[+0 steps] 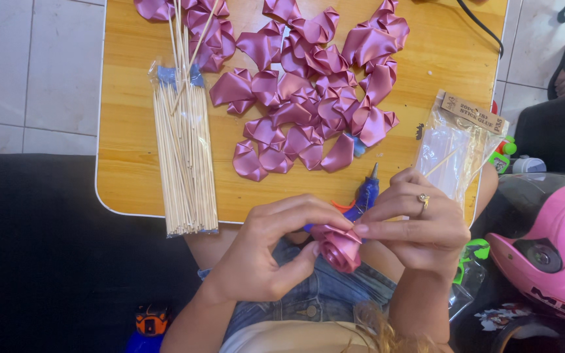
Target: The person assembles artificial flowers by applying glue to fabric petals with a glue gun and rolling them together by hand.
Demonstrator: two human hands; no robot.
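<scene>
- A head-worn camera looks down at a person's lap and a wooden counter beyond it.
- The left hand and the right hand meet over the lap, both closed around a small pink ribbon rose; the fingertips pinch its outer folds.
- The right hand wears a ring.
- Just beyond the rose, on the near edge of the counter, lies a blue glue gun, partly hidden by the fingers.
- Farther on, a heap of folded pink ribbon petals covers the middle of the counter.
- On the left sits a clear bag of thin wooden skewers.
- On the right lies a clear packet, probably of glue sticks; the contents are hard to tell.
- A pink helmet rests off the counter, near right.
</scene>
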